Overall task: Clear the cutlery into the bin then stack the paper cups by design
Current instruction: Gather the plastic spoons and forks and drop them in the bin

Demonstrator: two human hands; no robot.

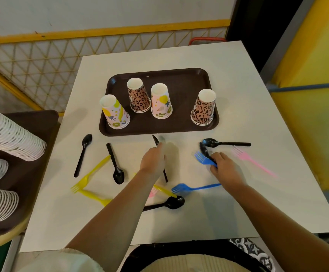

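Head view: a dark brown tray [181, 79] sits on the white surface [248, 107] and holds four upside-down paper cups: two fruit-print cups [115, 112] [160, 102] and two leopard-print cups [138, 97] [204, 108]. No writing on them is readable. Plastic cutlery lies scattered on the surface nearer the person: black spoons [82, 154], yellow forks [90, 176], a pink fork [252, 160] and a blue fork [195, 187]. The left hand [153, 160] has its fingers curled round a black knife [155, 141]. The right hand [223, 164] grips a second blue fork [203, 159] together with a black spoon [204, 151]. At the near edge is a black bin [159, 250]. Stacks of cups [8, 138] lie on a side tray at left.
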